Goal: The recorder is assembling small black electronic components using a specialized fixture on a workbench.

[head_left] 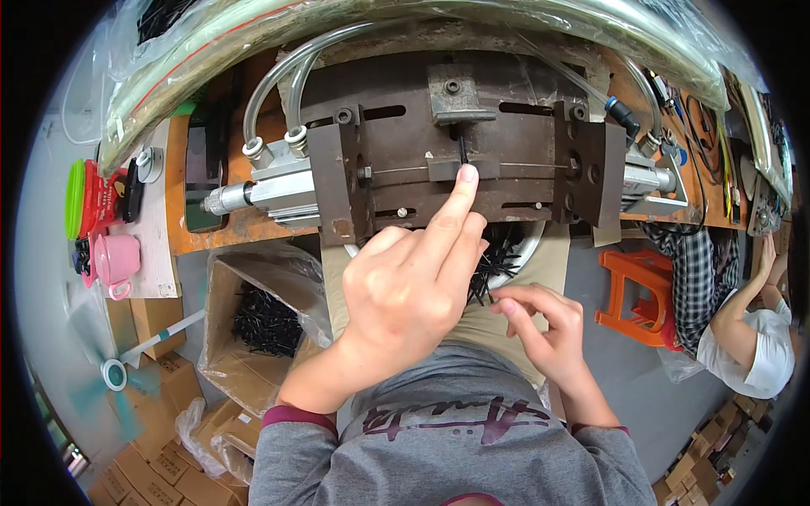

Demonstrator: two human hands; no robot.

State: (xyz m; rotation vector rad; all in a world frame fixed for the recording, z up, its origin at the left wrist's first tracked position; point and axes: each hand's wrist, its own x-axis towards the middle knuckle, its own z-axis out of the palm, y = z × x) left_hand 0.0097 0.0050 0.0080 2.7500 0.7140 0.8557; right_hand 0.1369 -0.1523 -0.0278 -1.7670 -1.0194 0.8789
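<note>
One black strip [462,150] sits in the jig [396,88], loose strips [499,263] remain — my left hand [413,282] points, right hand [550,331] half-curls; grips unclear.

The left hand [413,287] covers part of the white round container [528,253] beneath it, and its index fingertip hides the near end of the black pin [462,150]. I can't make out whether the right hand [553,333] pinches one of the black pieces [496,261]. Left of both hands, the fan blades [131,413] are a blur; ahead of them, the top edge cuts off the plastic-wrapped bundle [405,10].
</note>
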